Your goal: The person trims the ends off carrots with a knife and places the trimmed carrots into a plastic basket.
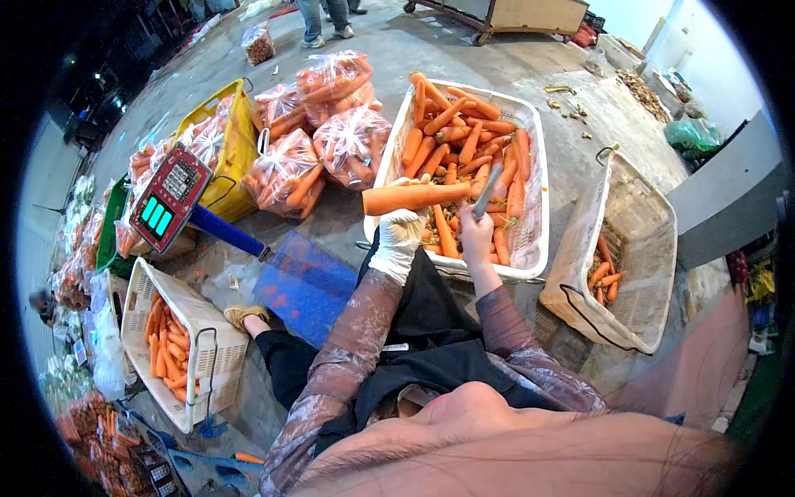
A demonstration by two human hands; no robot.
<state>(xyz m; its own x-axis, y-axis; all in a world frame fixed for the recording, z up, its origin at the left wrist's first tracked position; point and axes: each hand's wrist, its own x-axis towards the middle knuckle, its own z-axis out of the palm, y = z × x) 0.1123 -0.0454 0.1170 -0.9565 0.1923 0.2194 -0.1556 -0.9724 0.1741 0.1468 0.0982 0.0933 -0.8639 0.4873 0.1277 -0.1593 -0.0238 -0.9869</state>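
Observation:
My left hand, in a white glove, is closed around a large carrot held level above the near rim of a white plastic crate. That crate is filled with loose carrots. Bare, my right hand grips a knife whose grey blade points up and away from me, just right of the held carrot's end. Whether the blade touches the carrot, I cannot tell.
Clear bags of carrots stand left of the crate, by a yellow crate. A scale display rises over a blue platform. White crates hold carrots at left and right. A person's legs show behind.

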